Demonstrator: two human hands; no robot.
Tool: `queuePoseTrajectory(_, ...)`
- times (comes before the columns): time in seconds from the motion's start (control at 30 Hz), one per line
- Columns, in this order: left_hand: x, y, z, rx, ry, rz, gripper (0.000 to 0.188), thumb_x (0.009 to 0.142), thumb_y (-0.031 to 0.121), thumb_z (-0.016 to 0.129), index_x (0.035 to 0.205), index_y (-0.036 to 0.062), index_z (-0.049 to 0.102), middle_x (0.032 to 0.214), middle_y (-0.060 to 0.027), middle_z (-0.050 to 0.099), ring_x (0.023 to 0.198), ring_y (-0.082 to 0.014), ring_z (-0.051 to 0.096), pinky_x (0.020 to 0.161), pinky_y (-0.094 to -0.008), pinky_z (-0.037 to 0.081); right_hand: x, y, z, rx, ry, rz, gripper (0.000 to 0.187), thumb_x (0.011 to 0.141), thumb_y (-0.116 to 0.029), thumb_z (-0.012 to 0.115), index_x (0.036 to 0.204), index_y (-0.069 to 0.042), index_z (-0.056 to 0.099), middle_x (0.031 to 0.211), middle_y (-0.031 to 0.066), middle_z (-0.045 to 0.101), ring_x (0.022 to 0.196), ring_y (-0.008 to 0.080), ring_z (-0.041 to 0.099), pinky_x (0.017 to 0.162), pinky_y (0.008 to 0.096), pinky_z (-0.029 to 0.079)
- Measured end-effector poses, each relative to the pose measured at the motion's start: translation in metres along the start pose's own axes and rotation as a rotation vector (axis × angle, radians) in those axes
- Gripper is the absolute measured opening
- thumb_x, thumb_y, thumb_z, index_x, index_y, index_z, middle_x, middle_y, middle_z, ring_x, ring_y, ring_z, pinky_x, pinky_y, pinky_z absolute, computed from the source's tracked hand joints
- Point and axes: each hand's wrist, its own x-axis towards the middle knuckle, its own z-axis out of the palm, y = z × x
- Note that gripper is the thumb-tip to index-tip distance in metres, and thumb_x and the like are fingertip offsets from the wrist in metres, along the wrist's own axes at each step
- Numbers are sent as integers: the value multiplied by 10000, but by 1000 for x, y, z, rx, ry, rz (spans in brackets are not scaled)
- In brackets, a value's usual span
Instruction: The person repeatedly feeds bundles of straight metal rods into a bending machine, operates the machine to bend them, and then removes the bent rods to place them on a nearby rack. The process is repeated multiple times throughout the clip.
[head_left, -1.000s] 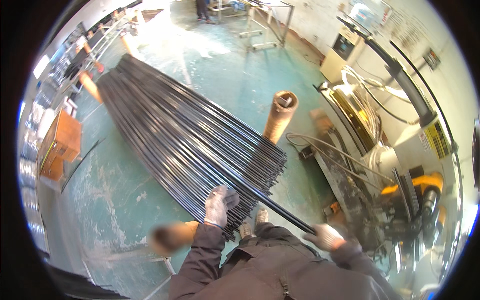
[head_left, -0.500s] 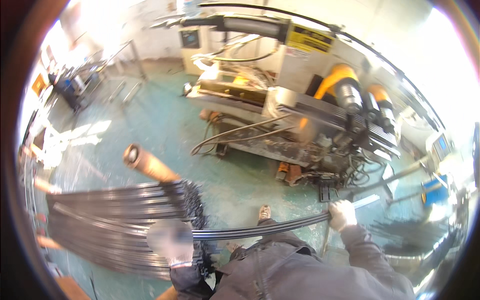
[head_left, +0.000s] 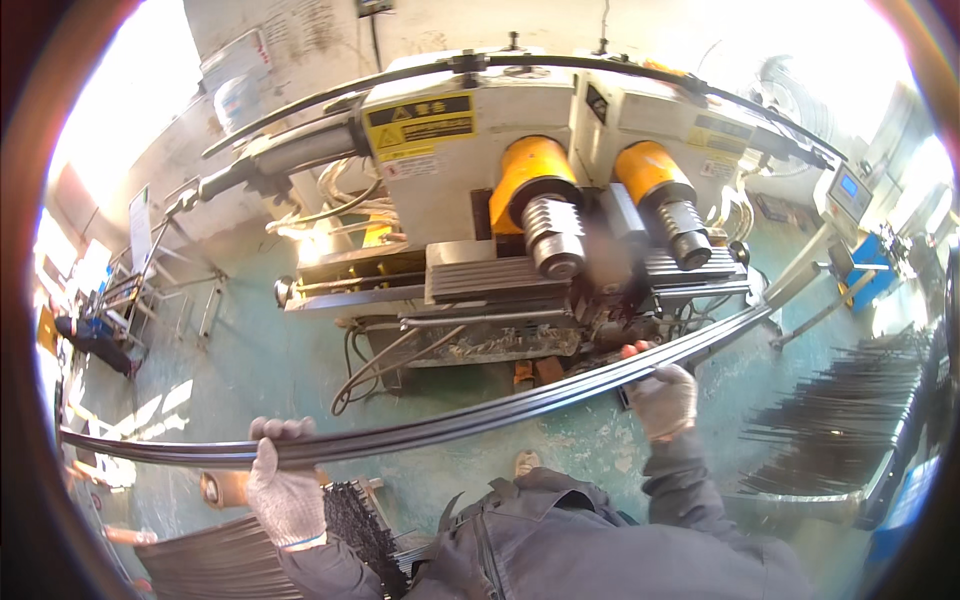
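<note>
A few long, dark metal tubes (head_left: 470,424) stretch across the view in front of me, lifted off the floor and bowed by the lens. My left hand (head_left: 288,488), in a light knit glove, wraps round them towards their left part, thumb on the near side. Farther right, my gloved right hand (head_left: 662,400) grips the same bundle from below, with reddish fingertips showing beyond it. Under my left forearm lies a large stack of similar tubes (head_left: 215,555), their dark ends facing me. The bundle's right end reaches in front of the machine (head_left: 500,342).
The machine carries two spindles (head_left: 553,235) with orange covers. A control panel (head_left: 848,192) on a post and a blue box (head_left: 870,272) stand at right. Another rack of thin dark rods (head_left: 835,415) is at lower right. Cables (head_left: 400,365) hang below the machine.
Both hands have raised the tubes off the stack and carried them forward, towards the machine. The view has turned right, so the machine now sits nearer the middle.
</note>
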Motion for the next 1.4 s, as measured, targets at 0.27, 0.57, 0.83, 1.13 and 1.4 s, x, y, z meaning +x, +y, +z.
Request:
queuePoseTrajectory(0.27, 115, 25, 18, 180, -186, 29, 483, 1056, 143, 804, 1471, 10, 597, 1303, -85, 699, 1252, -257, 680, 1274, -517, 495, 54, -24, 35, -91, 464, -340, 265, 1117, -160, 772, 1288, 10, 661, 1172, 134, 777, 1063, 304, 789, 959, 467, 688)
queuePoseTrajectory(0.57, 231, -43, -48, 340, 35, -38, 333, 1139, 346, 749, 1102, 15, 726, 1061, -84, 704, 1066, -247, 680, 1069, -434, 551, 106, 14, 98, -339, 548, -546, 350, 1190, -365, 675, 1227, -23, 743, 1013, 95, 808, 892, 220, 769, 776, 352, 624)
queuePoseTrajectory(0.83, 294, -133, -59, 164, 177, -295, 314, 1172, 300, 685, 1192, -9, 734, 1128, -137, 758, 1116, -295, 725, 1084, -481, 597, 178, 37, 107, -178, 437, -516, 169, 1085, -174, 661, 1108, -60, 784, 946, 88, 771, 866, 238, 743, 832, 372, 615)
queuePoseTrajectory(1.13, 303, -177, -16, 41, 116, -530, 306, 1138, 246, 734, 1289, -19, 760, 1284, -156, 799, 1250, -331, 754, 1169, -509, 599, 246, 48, 2, -1230, 302, -1008, 152, 1102, -168, 592, 1087, -66, 703, 856, 86, 715, 664, 231, 674, 570, 403, 510)
queuePoseTrajectory(1.4, 345, -142, -69, 74, 169, -375, 336, 1176, 321, 672, 1279, 11, 754, 1246, -119, 801, 1203, -294, 756, 1138, -505, 606, 204, 59, 87, -388, 742, -598, 170, 974, -121, 821, 1047, -71, 676, 860, 46, 681, 657, 195, 632, 558, 406, 479)
